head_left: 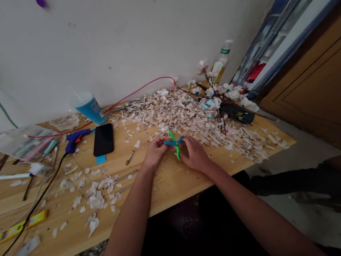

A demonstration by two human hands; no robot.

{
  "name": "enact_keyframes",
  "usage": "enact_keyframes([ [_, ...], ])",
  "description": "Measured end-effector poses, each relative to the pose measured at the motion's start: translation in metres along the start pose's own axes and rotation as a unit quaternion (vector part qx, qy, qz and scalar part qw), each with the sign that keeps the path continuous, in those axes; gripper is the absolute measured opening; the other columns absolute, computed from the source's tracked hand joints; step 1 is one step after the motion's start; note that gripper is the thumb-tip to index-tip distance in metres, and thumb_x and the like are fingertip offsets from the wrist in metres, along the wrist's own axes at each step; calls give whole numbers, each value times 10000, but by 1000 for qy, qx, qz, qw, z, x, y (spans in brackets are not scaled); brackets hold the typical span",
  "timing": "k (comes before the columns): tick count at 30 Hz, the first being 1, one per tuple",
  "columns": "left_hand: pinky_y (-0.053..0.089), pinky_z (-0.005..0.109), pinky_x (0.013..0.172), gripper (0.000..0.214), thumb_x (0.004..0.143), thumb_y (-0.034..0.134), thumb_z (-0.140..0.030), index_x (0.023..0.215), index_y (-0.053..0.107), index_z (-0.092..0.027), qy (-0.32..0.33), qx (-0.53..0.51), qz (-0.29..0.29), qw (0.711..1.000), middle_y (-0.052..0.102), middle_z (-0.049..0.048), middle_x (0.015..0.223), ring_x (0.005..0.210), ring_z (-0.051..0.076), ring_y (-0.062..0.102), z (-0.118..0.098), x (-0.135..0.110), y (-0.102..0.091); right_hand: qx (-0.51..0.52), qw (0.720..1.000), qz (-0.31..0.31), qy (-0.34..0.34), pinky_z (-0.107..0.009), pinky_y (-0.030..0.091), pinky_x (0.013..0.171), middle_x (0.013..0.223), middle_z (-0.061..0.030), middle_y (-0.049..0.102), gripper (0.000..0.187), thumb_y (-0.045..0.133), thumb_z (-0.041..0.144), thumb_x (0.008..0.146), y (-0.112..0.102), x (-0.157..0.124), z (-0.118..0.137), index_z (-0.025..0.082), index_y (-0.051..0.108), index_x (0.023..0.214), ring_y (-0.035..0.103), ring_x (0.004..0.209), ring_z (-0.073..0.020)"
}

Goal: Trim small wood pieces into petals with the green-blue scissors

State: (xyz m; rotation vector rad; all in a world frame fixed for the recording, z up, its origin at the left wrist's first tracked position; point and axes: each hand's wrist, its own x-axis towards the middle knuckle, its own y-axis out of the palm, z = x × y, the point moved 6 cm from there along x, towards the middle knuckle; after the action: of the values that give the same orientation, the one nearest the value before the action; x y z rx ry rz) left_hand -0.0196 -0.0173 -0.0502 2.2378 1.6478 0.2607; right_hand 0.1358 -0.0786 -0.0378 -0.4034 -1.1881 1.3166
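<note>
My right hand (194, 154) grips a pair of scissors (176, 143) with one green and one blue half; the blades are spread apart. Close to the blue blade's tip, my left hand (156, 151) has its fingertips pinched together, and whatever they hold is too small to make out. Both hands are above the front middle of the wooden table (177, 184). A large heap of pale, dry shavings or petals (171, 111) lies just behind them. Some smaller pale petals (97, 198) are scattered left of my left arm.
A black phone (103, 139), a blue cup (91, 109) and a blue glue gun (76, 140) with a black cord stand left. A yellow packet (20, 227) is nearer. Branches with white flowers (212, 92) and a bottle (222, 61) are back right. Another person's leg (290, 184) shows at right.
</note>
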Motion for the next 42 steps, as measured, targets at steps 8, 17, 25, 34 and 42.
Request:
enact_keyframes([
  [8,492,300,724,171,648,746,-125,787,703,-216,8,54,-10,998,700,-7,711,647,157,618,-9,-1,-3,38,999,17,23,-430,457,883,1114,-111,635,363,611,341,820,-2,2,-3,215,558,1156,583,1038,-286],
  [17,471,290,688,135,653,779,-121,742,705,-192,-7,73,0,997,688,3,661,596,147,614,-13,-2,-7,-26,999,26,17,-433,447,862,1065,-125,621,322,613,361,832,0,1,1,189,559,1099,566,1011,-300],
  [25,480,249,644,186,567,814,-107,690,708,-197,3,96,7,995,723,1,722,626,131,621,-8,-3,-10,-15,999,29,22,-396,430,809,988,-97,616,277,634,409,816,-2,2,-1,210,570,999,557,945,-281],
  [34,489,245,602,134,621,779,-229,704,687,-179,31,135,15,990,700,-8,631,565,126,624,-20,-4,-11,-16,999,33,28,-327,389,740,880,-72,625,141,589,347,866,-7,-1,2,207,583,882,560,850,-228],
  [42,526,307,747,292,663,810,-417,805,721,-178,92,125,-5,988,754,55,866,768,170,672,-34,-5,-12,13,998,23,55,-290,380,691,856,-52,635,74,545,234,853,-17,5,8,193,603,873,552,781,-184],
])
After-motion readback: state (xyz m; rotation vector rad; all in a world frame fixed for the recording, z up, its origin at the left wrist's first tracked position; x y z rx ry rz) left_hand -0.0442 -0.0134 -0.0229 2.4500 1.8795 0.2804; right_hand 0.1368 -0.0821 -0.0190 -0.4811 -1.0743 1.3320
